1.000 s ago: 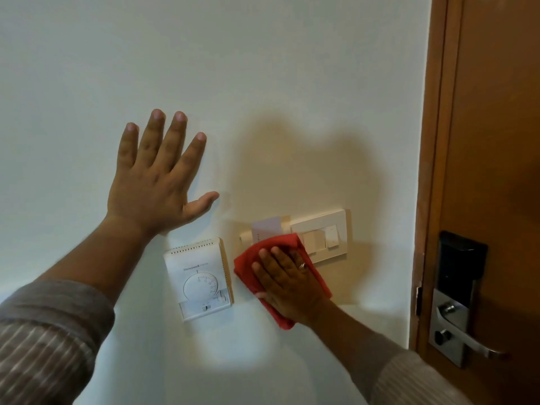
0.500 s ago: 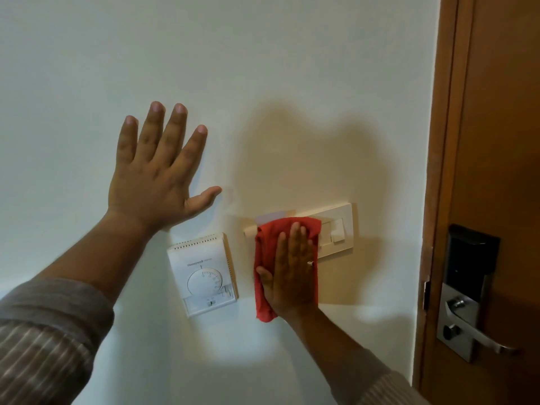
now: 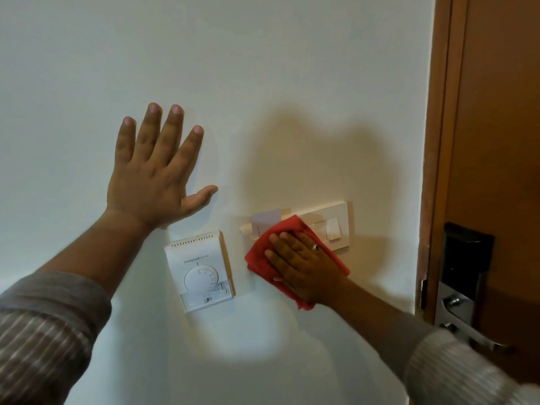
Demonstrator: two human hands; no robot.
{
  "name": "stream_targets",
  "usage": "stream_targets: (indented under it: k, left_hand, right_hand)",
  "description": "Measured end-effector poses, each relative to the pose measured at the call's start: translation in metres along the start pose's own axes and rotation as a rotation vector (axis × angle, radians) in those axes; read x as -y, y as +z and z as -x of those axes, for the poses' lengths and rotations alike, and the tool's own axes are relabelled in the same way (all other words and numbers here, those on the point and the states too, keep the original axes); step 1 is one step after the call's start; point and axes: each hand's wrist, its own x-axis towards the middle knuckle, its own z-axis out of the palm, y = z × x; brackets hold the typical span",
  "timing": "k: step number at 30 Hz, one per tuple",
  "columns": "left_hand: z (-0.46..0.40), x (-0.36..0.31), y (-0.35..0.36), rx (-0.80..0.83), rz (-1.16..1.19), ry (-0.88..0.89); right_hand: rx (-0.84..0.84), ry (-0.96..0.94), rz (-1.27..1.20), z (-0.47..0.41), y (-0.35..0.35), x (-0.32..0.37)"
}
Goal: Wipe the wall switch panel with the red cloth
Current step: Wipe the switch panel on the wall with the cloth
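The red cloth [image 3: 295, 252] is pressed flat against the wall switch panel [image 3: 327, 226] by the right hand [image 3: 304, 264] – palm down, fingers extended, nothing pinched. The panel's left part is covered, a rocker shows on the right. The left hand [image 3: 155, 176] is spread open on the wall [image 3: 263, 68], just above the thermostat [image 3: 201, 270] – door [image 3: 496, 141] at far right

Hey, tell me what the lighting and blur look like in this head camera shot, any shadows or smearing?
Head view: light comes from behind the person, throwing a big soft shadow on the wall above the switch panel; a bright pool sits below the thermostat. The right sleeve and door handle are motion-smeared; the left hand, right hand and red cloth are fairly sharp. The door frame bows slightly.
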Motion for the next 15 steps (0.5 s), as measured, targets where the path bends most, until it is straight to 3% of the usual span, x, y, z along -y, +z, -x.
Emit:
stream_targets:
  k: [2,4,5,10,15]
  left_hand:
    - [0.0,-0.003,0.0,-0.001,-0.009,0.006]
    - [-0.002,-0.003,-0.001,0.0,-0.012,0.005]
    - [-0.003,-0.004,-0.002,0.003,-0.019,0.003]
    - [-0.005,-0.01,-0.003,-0.005,-0.012,0.001]
    - [-0.005,-0.007,-0.001,0.007,-0.007,-0.012]
  right_hand:
    - [-0.046,0.292,-0.012,0.003,0.007,0.032]
    - [-0.039,0.401,-0.005,0.002,0.008,0.054]
    - [-0.028,0.364,-0.007,0.003,0.008,0.055]
    - [0.071,-0.16,0.064,0.023,-0.003,0.006]
    - [-0.034,-0.042,-0.005,0.001,0.006,0.018]
